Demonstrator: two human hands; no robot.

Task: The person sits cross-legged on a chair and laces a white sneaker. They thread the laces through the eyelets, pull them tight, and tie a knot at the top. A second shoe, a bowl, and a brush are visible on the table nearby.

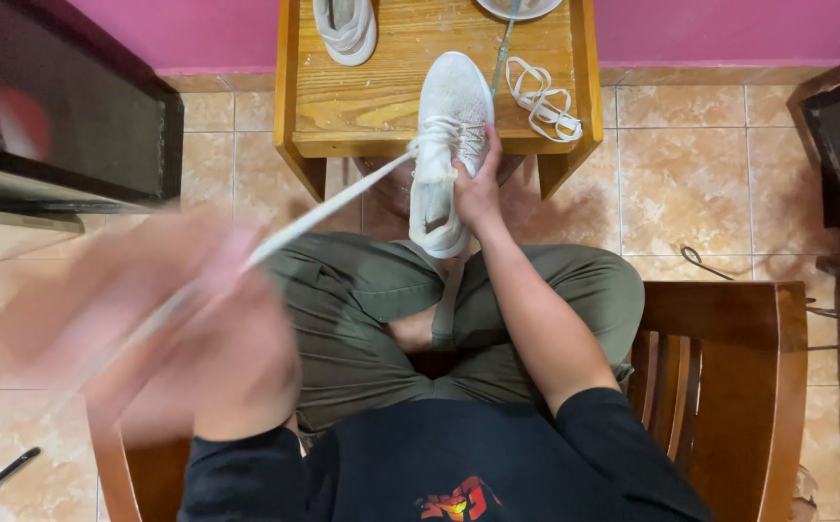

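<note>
Blurred w/ motion, the left hand (163, 333) sat closest to the lens, low and left, raised well away from the shoe. Fingers looked closed around a white lace (328, 205), though the smear made the exact grip impossible to tell. That lace ran taut, up and right, from the hand to the eyelets of a white sneaker (447, 145).

Sneaker stood w/ its toe on the front edge of a small wooden counter (362, 97), heel hanging down over the person's lap. The right hand (478, 188) clasped it from the right side, thumb and fingers wrapped round the upper near the lacing, arm stretched fwd from the body, elbow bent a little.

Person sat cross-legged in olive trousers (362, 319) on a wooden chair (729, 387), black top below.

On the counter, just right of the sneaker, lay a loose coiled white lace (542, 101); a second white shoe (346, 27) lay at the far left, partly cut off. Tan tiled floor (700, 174), pink wall (207, 29) behind.
</note>
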